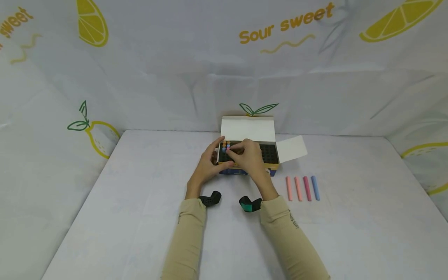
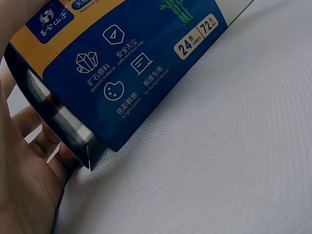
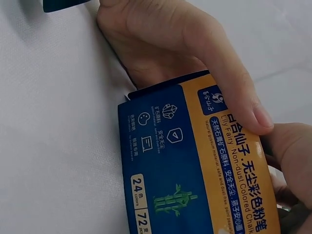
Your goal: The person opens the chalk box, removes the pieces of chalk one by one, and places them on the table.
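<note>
An open chalk box, blue and yellow, stands upright with a black holder full of holes inside. My left hand grips its left end, the thumb along the front face and the other fingers round the end. My right hand is over the box, thumb and forefinger pinching a pink chalk stick at the holder's left side. Beside it, orange and blue chalk sticks stand in the holes. In the right wrist view the pinched stick is hidden behind the box.
Several loose chalk sticks lie in a row right of the box: two light pink, a dark pink one and a blue one. The white lid stands up behind; a side flap sticks out to the right.
</note>
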A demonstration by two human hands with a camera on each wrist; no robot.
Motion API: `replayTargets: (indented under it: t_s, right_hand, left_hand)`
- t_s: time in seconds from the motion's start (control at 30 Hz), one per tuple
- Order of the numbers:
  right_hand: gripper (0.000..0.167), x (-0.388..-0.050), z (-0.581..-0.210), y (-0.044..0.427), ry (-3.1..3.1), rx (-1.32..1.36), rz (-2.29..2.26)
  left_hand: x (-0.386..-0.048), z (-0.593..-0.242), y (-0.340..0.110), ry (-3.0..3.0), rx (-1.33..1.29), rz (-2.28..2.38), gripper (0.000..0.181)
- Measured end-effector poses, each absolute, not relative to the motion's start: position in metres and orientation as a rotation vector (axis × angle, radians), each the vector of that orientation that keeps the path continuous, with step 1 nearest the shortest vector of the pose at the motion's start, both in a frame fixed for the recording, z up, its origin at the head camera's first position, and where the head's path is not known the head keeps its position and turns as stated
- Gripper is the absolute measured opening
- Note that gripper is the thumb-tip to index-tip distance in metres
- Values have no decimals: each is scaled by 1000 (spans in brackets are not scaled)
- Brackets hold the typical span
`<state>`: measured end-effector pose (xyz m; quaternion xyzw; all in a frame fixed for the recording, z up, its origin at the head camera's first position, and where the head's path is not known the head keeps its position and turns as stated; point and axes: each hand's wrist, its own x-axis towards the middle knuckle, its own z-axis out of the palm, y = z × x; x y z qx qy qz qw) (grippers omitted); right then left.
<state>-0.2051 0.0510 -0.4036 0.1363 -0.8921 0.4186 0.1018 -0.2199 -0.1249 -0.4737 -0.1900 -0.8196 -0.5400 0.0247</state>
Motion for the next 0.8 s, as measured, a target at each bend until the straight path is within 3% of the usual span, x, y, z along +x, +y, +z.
replayTargets:
  t_s: [0.37, 0.8]
  right_hand:
    - [19, -210, -402, 48, -2530, 388, 1380]
    - [21, -211, -395, 47, -2511, 403, 1432]
  left_hand:
    - [-221, -473, -126, -2528, -589, -1685, 95]
    - [-221, -474, -125, -2528, -588, -1698, 102]
